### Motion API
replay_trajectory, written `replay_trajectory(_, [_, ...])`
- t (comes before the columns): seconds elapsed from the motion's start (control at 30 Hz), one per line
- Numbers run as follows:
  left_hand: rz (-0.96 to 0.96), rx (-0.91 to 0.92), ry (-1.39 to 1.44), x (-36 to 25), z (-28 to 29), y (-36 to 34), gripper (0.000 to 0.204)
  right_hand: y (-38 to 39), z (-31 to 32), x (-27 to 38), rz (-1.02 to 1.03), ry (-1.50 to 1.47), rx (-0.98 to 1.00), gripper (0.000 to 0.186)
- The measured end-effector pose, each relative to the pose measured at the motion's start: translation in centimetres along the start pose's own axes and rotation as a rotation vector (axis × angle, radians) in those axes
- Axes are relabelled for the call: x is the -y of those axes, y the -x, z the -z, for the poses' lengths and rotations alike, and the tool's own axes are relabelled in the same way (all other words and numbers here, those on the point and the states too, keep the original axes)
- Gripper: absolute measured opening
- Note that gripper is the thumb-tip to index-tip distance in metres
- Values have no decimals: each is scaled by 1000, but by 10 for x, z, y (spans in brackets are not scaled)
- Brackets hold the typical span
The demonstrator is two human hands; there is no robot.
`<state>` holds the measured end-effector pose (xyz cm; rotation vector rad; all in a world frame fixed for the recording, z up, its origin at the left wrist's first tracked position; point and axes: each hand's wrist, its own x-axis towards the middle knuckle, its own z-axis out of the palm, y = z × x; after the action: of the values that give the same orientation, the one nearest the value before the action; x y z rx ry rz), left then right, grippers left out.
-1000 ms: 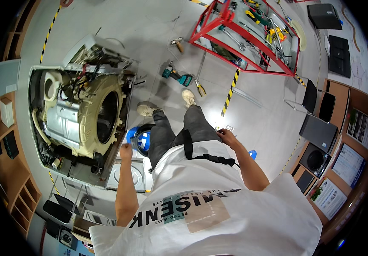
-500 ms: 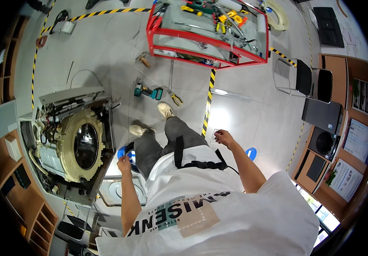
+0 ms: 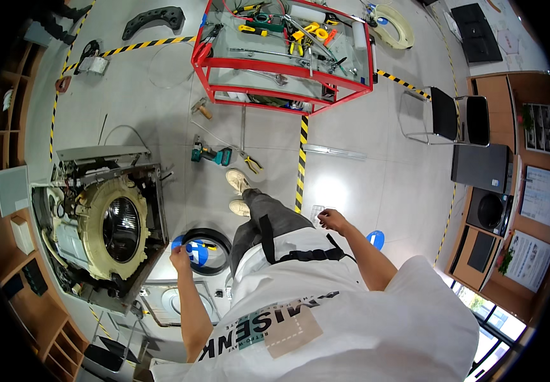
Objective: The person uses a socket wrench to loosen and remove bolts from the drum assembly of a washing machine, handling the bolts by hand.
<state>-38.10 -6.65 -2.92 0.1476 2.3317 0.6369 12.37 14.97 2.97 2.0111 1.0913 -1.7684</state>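
My left hand point(image 3: 179, 256) has its fingers curled beside a black rubber ring point(image 3: 222, 251), which lies over a blue floor sticker. My right hand point(image 3: 331, 219) is closed at my right side, over the floor; whether either hand holds something small I cannot make out. An opened washing machine with its cream drum housing point(image 3: 96, 248) stands to my left, and a detached panel point(image 3: 160, 304) lies near it. In front of my shoes are a teal drill point(image 3: 221, 154), yellow-handled pliers point(image 3: 251, 164) and a hammer point(image 3: 203, 110).
A red tool cart point(image 3: 275, 67) stands ahead, laden with tools. Black chairs point(image 3: 443, 118) and wooden shelving are on the right; more shelving point(image 3: 7, 108) lines the left. Another person's legs point(image 3: 58, 19) show at top left. A curved black block point(image 3: 154, 19) lies beyond the tape.
My legs have stepped and my view has swung, bringing the cart farther left and the other person's legs into sight. The black ring now shows more fully beside my legs.
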Motion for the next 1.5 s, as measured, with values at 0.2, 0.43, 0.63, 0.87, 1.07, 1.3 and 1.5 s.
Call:
replay_trajectory(0.2, [-405,99,-783,171,-10,41,26,-10,33,-15,55,0,-43,31])
replay_trajectory(0.43, [49,202,-423,100,-39,152,22,-77,115,84,446,-36,-86,24])
replay_trajectory(0.63, [173,153,-331,136,-89,136,21,-136,193,314,784,174,-643,41])
replay_trajectory(0.87, [213,-61,75,-31,-131,205,22,-203,205,418,378,309,-528,48])
replay_trajectory(1.07, [247,-145,58,-45,-148,246,21,-230,216,424,276,-315,-126,21])
replay_trajectory(1.3, [356,-188,68,12,-176,258,22,-154,205,412,307,-848,103,17])
replay_trajectory(1.5, [202,-192,225,6,-150,245,22,-69,160,353,577,-911,210,17])
